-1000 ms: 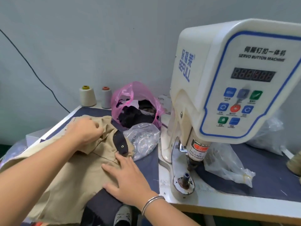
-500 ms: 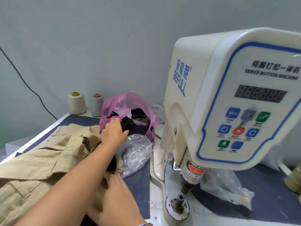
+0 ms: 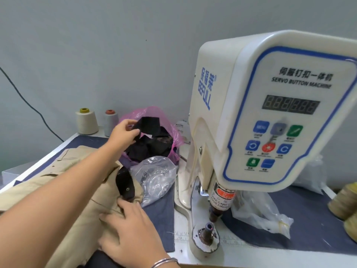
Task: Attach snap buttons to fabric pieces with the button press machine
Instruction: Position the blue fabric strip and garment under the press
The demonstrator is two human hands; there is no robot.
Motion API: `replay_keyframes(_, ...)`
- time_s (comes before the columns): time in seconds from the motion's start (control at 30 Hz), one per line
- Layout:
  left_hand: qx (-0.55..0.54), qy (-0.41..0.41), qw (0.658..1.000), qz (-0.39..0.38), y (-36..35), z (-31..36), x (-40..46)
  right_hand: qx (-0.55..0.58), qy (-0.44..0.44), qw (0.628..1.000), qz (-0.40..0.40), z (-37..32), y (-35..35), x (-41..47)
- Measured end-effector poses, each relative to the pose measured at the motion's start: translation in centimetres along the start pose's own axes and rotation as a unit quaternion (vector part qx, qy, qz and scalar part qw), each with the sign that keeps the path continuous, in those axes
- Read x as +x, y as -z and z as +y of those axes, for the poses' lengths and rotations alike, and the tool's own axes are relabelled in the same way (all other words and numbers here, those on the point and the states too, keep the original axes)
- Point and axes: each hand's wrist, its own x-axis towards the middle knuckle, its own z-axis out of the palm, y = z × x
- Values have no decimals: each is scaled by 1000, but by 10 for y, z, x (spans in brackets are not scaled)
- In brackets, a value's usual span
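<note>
A soft, light black cloth piece (image 3: 148,123) is pinched at its edge by the left hand (image 3: 123,133), while the tan shirt (image 3: 63,192) is pressed flat by the open right hand (image 3: 133,233).

Your fabric pieces and the press, side by side on the table.
Your black fabric strip (image 3: 148,123) is lifted above the pink bag; the black tab (image 3: 125,185) with its fitted snap lies on the tan garment (image 3: 63,192); the cream button press machine (image 3: 270,113) stands upright at right.
</note>
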Motion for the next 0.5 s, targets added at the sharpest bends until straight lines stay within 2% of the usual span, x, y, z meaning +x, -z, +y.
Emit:
replay_keyframes(0.17,130,62,988,-47,34,15,-7,38,10,999,34,-8,5,-3)
replay_keyframes(0.23,119,67,989,-55,39,14,-9,39,10,999,29,-9,6,-3)
replay_keyframes(0.37,31,47,994,-88,47,17,-14,44,6,999,23,-12,8,-3)
replay_keyframes(0.5,111,25,983,-147,51,13,-17,41,1,999,16,-13,9,-4)
